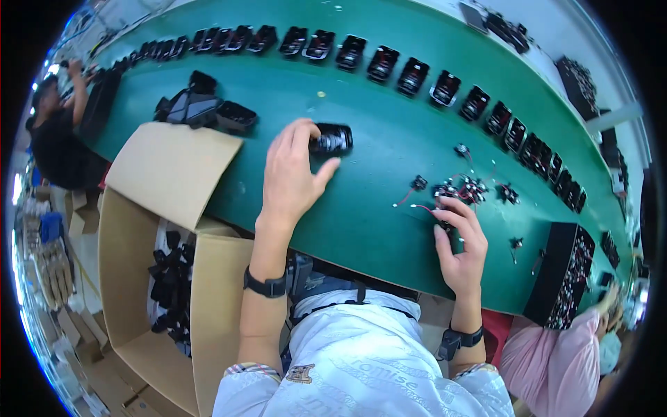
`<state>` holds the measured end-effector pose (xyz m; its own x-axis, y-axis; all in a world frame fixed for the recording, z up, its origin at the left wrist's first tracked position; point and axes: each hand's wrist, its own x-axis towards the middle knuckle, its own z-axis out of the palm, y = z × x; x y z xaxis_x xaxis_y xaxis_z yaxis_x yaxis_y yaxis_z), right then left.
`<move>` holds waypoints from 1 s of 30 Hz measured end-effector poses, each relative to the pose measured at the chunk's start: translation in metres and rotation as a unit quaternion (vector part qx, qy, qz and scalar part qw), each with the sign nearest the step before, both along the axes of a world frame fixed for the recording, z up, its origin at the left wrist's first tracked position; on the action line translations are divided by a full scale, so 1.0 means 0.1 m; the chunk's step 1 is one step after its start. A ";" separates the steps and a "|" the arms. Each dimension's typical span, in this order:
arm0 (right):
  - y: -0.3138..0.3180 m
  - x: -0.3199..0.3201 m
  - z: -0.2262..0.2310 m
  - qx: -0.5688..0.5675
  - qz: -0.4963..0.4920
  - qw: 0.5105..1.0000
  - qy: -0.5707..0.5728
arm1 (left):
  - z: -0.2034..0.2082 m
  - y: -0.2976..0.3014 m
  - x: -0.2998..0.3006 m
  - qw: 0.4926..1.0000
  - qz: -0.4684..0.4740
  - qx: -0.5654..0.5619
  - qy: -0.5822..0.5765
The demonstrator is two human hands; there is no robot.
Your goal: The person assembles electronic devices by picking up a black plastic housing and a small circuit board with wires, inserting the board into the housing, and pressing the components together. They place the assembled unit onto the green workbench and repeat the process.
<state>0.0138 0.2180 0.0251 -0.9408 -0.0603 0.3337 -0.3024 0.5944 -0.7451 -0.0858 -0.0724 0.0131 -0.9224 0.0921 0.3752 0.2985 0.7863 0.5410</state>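
Note:
My left hand (292, 170) reaches over the green table with its fingers at the left edge of a shallow black plastic housing (333, 140). Its thumb stands apart, just below the housing's near edge. Dark and shiny parts show inside the housing. My right hand (460, 243) is beside a loose pile of small black wired parts (472, 189) with red wires and white connectors. Between its thumb and curled fingers is one such small black part (445, 225), partly hidden by the fingers.
Black housings (383, 64) line the far side in a long curved row. Other black parts (191, 104) lie at left, above an open cardboard box (219, 313) holding more. A black bin (549, 274) of small parts stands at right. People work at left (59, 139) and right (556, 361).

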 end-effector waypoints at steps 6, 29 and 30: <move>0.00 -0.08 0.09 -0.063 0.014 0.998 -0.005 | -0.17 0.42 0.24 0.984 -0.122 0.126 -0.044; -0.16 -1.19 0.42 0.447 0.284 0.846 -0.069 | -0.22 0.37 0.56 0.989 -0.113 0.097 -0.025; -0.16 -1.18 0.40 0.447 0.286 0.845 -0.070 | -0.23 0.35 0.57 0.988 -0.116 0.100 -0.031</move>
